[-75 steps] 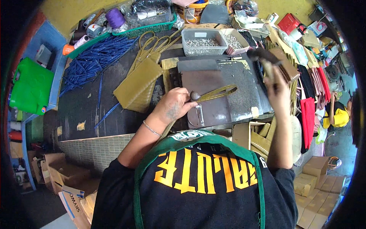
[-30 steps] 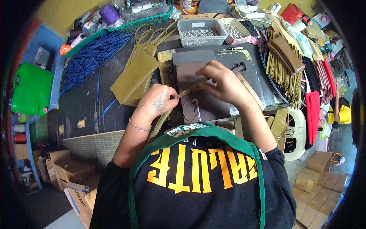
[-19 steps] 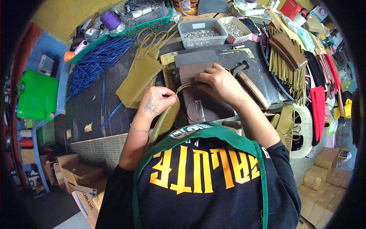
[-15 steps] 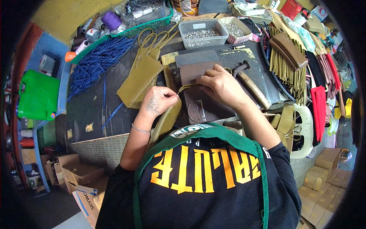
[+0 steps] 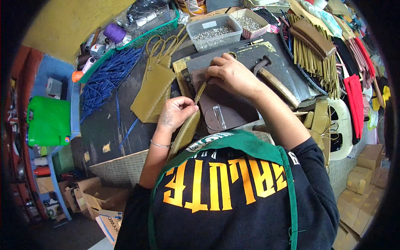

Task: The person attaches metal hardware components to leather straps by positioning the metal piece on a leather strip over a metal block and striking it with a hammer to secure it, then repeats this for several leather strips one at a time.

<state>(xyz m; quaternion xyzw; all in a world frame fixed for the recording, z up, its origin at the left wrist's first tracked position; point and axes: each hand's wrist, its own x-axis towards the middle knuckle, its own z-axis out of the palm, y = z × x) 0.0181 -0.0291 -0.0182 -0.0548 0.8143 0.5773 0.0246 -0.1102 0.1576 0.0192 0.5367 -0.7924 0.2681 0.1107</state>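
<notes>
My left hand (image 5: 177, 111) pinches the end of an olive woven piece (image 5: 187, 131), where it meets a narrow olive strap (image 5: 201, 92). The woven piece hangs toward my apron, its lower part hidden behind it. Farther up, my right hand (image 5: 231, 75) has its fingers closed round the strap, which slants between both hands. Beneath them lies a dark brown block (image 5: 221, 102) with a small metal tool (image 5: 218, 116) on it. To the right of the block rests a hammer (image 5: 277, 85) with a wooden handle.
Olive looped-handle pieces (image 5: 154, 89) and blue strips (image 5: 108, 79) lie left. At the back stand a clear tub (image 5: 214, 35) and a basket (image 5: 250, 24) of small metal parts. Olive strips (image 5: 312, 62) are heaped right. A green jerrycan (image 5: 49, 121) stands far left.
My right hand has moved up and left, away from my body, so the strap now slants more steeply. My left hand keeps its pinch. The whole view has shifted slightly.
</notes>
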